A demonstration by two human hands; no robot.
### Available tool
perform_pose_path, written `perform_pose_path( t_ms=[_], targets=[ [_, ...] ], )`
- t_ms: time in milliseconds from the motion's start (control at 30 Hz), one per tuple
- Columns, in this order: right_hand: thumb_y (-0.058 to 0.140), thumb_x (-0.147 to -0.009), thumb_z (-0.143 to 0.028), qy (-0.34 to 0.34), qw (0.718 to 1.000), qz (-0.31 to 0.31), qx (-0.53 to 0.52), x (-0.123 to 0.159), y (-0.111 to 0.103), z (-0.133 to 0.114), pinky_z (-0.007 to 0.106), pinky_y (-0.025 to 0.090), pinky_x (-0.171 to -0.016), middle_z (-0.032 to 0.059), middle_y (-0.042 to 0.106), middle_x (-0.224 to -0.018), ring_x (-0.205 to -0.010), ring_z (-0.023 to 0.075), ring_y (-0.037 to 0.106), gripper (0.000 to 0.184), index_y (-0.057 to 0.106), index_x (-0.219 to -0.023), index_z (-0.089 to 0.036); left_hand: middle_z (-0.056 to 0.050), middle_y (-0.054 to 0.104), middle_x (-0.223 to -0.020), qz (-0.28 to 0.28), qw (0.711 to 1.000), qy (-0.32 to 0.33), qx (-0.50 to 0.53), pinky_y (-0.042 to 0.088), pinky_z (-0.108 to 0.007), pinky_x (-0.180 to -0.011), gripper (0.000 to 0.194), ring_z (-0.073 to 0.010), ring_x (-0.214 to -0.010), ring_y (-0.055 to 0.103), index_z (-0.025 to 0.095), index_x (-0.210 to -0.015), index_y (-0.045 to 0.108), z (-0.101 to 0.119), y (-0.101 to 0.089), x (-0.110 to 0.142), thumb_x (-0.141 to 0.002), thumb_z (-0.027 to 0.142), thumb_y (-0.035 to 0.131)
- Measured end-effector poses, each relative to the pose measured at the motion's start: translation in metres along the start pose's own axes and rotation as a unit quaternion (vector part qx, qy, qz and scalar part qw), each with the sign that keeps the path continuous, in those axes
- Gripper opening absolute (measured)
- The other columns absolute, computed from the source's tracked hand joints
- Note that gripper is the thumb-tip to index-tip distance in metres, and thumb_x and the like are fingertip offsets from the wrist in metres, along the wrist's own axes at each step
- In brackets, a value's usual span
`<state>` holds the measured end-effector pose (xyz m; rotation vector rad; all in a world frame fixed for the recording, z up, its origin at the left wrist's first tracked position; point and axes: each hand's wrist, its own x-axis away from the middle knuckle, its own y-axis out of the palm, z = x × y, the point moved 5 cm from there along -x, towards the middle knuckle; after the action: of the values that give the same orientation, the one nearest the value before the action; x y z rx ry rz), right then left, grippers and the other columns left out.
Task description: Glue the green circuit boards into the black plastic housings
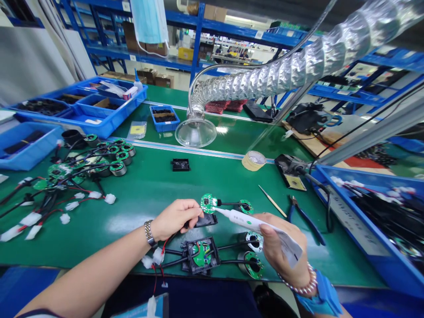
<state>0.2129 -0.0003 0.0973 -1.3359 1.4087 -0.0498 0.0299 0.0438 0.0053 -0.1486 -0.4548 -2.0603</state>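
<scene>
My left hand [179,216], with a metal watch at the wrist, is closed in a pinch at the left edge of a small round green circuit board [207,203]. My right hand [285,243] grips a white glue tube [248,220] whose nozzle points left, its tip at the board's lower right edge. White material shows on the board near the tip. From the board a black cable leads right to a ring-shaped board [245,206]. Closer to me lies an open black box [200,255] with a green board inside, its cables running to round metal parts [251,264].
Wired boards and round parts [115,168] crowd the left, before blue bins [82,106]. An extraction funnel [196,132] hangs at the back. On the right are a tape roll [253,160], a wooden stick [272,201], cutters [306,220] and a blue crate [364,221].
</scene>
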Motion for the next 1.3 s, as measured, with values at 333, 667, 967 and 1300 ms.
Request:
perform_pose_path(
  t_ms=[333, 667, 967, 1300],
  targets=[
    [0.03, -0.093, -0.028, -0.027, 1.0, 0.006, -0.013, -0.009, 0.009, -0.015, 0.025, 0.044, -0.052, 0.0034, 0.061, -0.06, -0.054, 0.0132, 0.058, 0.035, 0.057, -0.074, -0.017, 0.004, 0.049, -0.047, -0.008, 0.999, -0.004, 0.031, 0.019, -0.013, -0.032, 0.016, -0.0047, -0.036, 0.036, 0.013, -0.071, 0.053, 0.001, 0.003, 0.002, -0.071, 0.029, 0.055],
    [0.028, -0.093, -0.028, -0.055, 0.998, -0.029, 0.009, -0.011, 0.01, -0.017, 0.025, 0.045, -0.053, 0.0038, 0.06, -0.058, -0.053, 0.013, 0.057, 0.037, 0.057, -0.073, -0.016, 0.003, 0.05, -0.046, -0.009, 0.999, -0.005, 0.047, 0.019, -0.013, -0.032, 0.015, -0.0047, -0.036, 0.037, 0.013, -0.07, 0.053, 0.001, 0.002, 0.002, -0.07, 0.027, 0.056],
    [0.048, -0.083, -0.045, 0.295, 0.92, 0.078, -0.247, -0.015, 0.005, 0.057, 0.02, 0.035, -0.033, -0.0022, 0.049, -0.043, -0.036, 0.0087, 0.045, 0.034, 0.054, -0.067, -0.016, 0.002, 0.053, -0.053, 0.03, 0.998, -0.017, 0.059, 0.021, -0.012, -0.033, 0.018, -0.0052, -0.041, 0.042, 0.015, -0.069, 0.047, 0.004, -0.002, 0.002, -0.067, 0.028, 0.06],
    [0.034, -0.092, -0.017, 0.552, 0.674, 0.208, -0.444, -0.058, 0.034, 0.239, 0.011, 0.047, -0.043, -0.0023, 0.051, -0.052, -0.044, 0.0045, 0.052, 0.026, 0.043, -0.069, -0.015, 0.004, 0.049, -0.053, 0.049, 0.998, -0.003, 0.04, 0.024, -0.012, -0.035, 0.022, -0.0053, -0.043, 0.039, 0.015, -0.079, 0.052, 0.004, -0.014, -0.001, -0.069, 0.031, 0.063]
  ],
)
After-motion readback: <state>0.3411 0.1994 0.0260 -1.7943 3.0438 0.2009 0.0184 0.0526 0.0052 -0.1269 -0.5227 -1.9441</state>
